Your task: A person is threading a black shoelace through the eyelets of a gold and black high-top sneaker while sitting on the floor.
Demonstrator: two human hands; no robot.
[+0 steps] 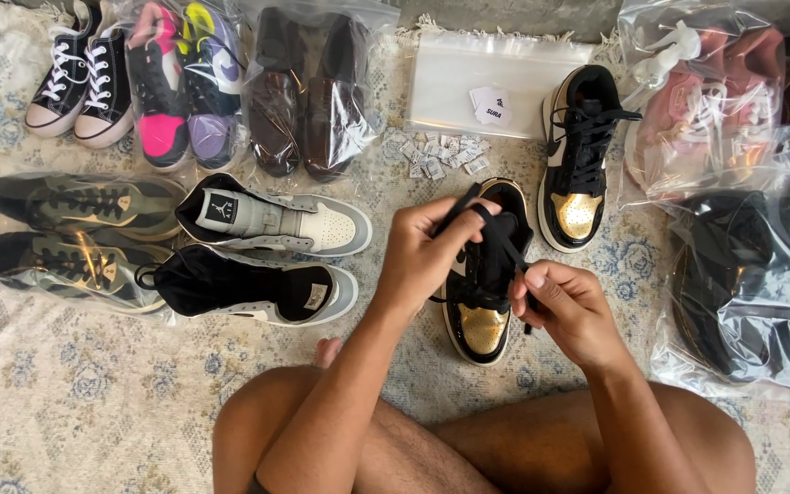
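A black and gold high-top sneaker [482, 320] lies on the rug in front of my crossed legs. My left hand [427, 252] pinches a black lace [496, 229] above the shoe's tongue. My right hand [569, 306] grips the other end of the lace beside the shoe's right side. Its matching sneaker [578, 155] lies just beyond, laces loose.
A grey and white high-top pair [272, 256] lies to the left. Bagged shoes surround me: dark green pair [75, 238], pink and purple pair [180, 82], brown pair [308, 96], black ones [752, 284], pink ones [706, 101]. Black canvas sneakers [80, 78], empty plastic bags [477, 87] and small packets [441, 155] lie farther back.
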